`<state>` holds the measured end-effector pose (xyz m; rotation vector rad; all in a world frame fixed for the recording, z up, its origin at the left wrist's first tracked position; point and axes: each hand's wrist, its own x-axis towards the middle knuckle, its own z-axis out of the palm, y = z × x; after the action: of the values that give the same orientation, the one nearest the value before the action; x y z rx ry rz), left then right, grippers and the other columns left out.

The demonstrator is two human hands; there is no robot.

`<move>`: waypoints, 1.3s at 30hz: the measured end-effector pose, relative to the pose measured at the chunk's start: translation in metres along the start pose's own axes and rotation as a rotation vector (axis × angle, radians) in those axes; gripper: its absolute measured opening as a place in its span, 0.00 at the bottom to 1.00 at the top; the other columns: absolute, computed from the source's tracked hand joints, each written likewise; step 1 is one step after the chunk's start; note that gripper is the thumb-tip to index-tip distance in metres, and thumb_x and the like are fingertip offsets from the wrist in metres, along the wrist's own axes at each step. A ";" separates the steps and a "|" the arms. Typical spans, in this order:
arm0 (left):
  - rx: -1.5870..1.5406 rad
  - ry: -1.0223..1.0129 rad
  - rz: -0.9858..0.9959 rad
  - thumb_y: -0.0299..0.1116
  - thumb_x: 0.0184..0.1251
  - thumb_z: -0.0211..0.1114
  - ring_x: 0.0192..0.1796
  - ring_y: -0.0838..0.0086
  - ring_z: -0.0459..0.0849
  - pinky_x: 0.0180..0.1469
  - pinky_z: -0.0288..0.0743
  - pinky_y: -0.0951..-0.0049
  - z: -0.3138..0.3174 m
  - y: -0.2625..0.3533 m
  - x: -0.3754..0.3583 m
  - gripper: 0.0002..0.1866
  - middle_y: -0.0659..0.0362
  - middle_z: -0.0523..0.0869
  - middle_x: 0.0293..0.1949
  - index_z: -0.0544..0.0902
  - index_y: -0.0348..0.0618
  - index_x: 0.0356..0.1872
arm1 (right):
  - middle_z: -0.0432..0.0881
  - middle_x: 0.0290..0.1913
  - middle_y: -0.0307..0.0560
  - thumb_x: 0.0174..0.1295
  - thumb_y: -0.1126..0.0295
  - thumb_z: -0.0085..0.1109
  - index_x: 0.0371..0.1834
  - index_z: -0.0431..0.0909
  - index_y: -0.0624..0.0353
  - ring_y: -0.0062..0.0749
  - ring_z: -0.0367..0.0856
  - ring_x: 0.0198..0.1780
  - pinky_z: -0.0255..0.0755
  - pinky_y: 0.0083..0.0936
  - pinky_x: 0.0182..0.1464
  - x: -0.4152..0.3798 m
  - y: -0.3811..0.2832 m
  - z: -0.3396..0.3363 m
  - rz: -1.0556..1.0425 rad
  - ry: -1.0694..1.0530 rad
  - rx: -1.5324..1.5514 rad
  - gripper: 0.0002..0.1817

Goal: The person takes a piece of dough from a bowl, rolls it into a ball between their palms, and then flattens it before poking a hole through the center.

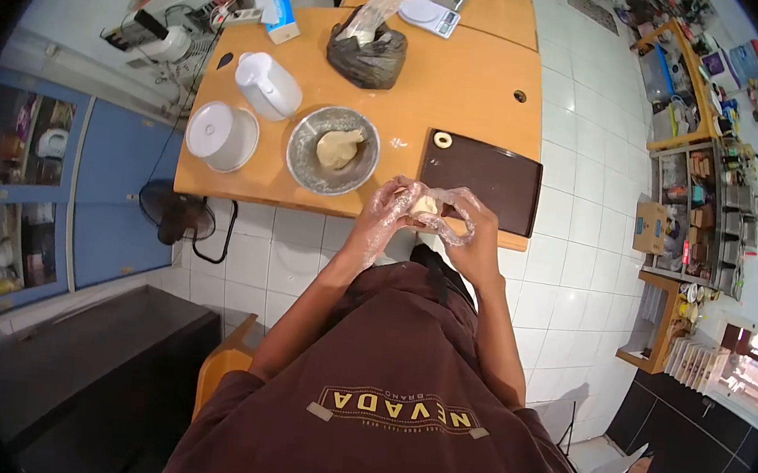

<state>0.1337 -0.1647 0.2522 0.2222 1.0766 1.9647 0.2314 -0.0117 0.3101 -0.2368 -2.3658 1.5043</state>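
A small pale piece of dough (pixel 423 206) sits between my two flour-dusted hands, just off the table's front edge. My left hand (pixel 387 215) is closed around it from the left. From the other side my right hand (pixel 467 225) grips it, thumb and fingers curved. Part of the dough is hidden by the fingers. Close by on the left stands a metal bowl (pixel 302 167), floury inside, with a larger lump of dough (pixel 339 149) in it. A dark baking tray (pixel 494 176) lies beyond my right hand, bearing one dough ring (pixel 443 140) in its far left corner.
On the wooden table (pixel 467 81) stand a white pitcher (pixel 270 87), a lidded white tub (pixel 222 137), a black plastic bag (pixel 366 57), a kitchen scale (pixel 429 15) and a blue-and-white box (pixel 281 19). A black fan (pixel 176 212) is at the left, shelves (pixel 696 212) at the right.
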 end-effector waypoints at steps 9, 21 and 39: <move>-0.368 -0.097 -0.103 0.61 0.86 0.42 0.71 0.60 0.80 0.74 0.74 0.59 0.079 -0.004 0.090 0.35 0.46 0.80 0.69 0.76 0.38 0.69 | 0.81 0.60 0.50 0.58 0.67 0.74 0.58 0.87 0.53 0.53 0.76 0.64 0.65 0.50 0.66 0.012 0.034 -0.046 -0.243 0.193 -0.361 0.22; -0.403 -0.125 0.014 0.62 0.86 0.37 0.84 0.66 0.57 0.84 0.52 0.61 0.175 -0.017 0.140 0.39 0.57 0.59 0.84 0.55 0.44 0.84 | 0.35 0.88 0.65 0.78 0.38 0.37 0.88 0.47 0.56 0.71 0.27 0.87 0.17 0.83 0.74 0.074 0.048 -0.103 -0.135 0.112 -0.395 0.45; -0.453 -0.050 0.448 0.83 0.71 0.33 0.88 0.62 0.45 0.86 0.37 0.49 0.189 0.001 0.143 0.53 0.67 0.42 0.88 0.43 0.60 0.88 | 0.30 0.89 0.65 0.80 0.41 0.31 0.89 0.35 0.60 0.70 0.24 0.87 0.15 0.73 0.78 0.084 0.062 -0.105 -0.236 -0.061 -0.031 0.45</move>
<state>0.1425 0.0575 0.3353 0.2787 0.5507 2.5293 0.1884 0.1302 0.3103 0.0806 -2.3683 1.3819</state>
